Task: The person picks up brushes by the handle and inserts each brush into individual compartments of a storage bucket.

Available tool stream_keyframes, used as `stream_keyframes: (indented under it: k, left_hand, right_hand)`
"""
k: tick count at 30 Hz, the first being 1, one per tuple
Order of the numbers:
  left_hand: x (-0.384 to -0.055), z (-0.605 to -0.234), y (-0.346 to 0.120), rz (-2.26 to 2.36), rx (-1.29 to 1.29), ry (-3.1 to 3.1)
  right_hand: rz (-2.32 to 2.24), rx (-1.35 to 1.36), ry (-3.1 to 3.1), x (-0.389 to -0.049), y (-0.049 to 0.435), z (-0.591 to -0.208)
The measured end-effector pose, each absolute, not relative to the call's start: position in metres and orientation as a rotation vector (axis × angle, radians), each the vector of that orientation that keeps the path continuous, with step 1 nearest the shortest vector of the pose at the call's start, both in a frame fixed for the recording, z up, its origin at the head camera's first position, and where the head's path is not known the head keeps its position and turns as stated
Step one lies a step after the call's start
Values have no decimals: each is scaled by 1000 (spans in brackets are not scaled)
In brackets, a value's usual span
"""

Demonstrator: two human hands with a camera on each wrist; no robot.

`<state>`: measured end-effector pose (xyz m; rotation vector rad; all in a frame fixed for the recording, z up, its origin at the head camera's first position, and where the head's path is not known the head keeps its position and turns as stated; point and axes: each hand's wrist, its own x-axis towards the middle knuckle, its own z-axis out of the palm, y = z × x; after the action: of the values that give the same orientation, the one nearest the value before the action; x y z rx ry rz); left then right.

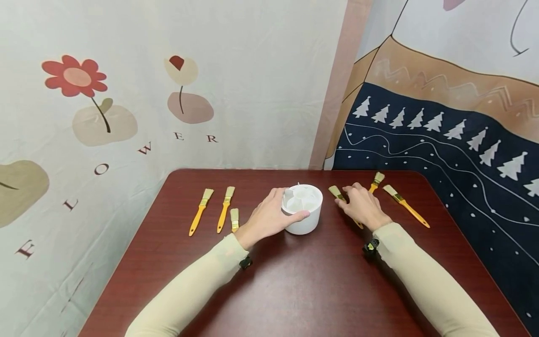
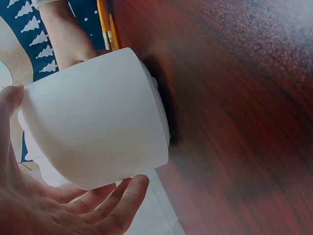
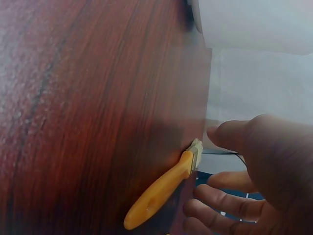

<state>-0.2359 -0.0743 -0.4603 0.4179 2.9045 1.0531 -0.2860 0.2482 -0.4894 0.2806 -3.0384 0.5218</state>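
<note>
A white divided container (image 1: 304,221) is held upright at the far middle of a reddish-brown desk (image 1: 320,290) by a person's left hand (image 1: 267,216), its thumb laid across the near side and its fingers curved about the left. To the right, a yellow-handled brush (image 1: 336,192) is partly covered by the right hand (image 1: 364,206), whose thumb and fingers are held apart above it; in the right wrist view, a gap is seen between fingertips and handle. Beyond that hand, a second brush (image 1: 377,179) is partly hidden, and a third brush (image 1: 406,207) is laid out in full farther right. On the left of the desk, two brushes (image 1: 201,212) are set side by side, while a shorter-looking brush (image 1: 235,219) is partly blocked from sight by the left arm. The scene is backed by a flower-printed cloth (image 1: 269,84) at left and a tree-patterned cloth (image 1: 421,145) at right.
</note>
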Motion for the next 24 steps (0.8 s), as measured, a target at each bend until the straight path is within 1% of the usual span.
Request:
stream_keyframes:
  k: [16, 24]
  left_hand:
    - [-237, -461, -74, 1033, 429, 2909]
    - [-236, -463, -75, 1055, 427, 2908]
  right_hand:
    - [564, 222, -3058, -295, 245, -492]
    - [610, 249, -3031, -296, 243, -497]
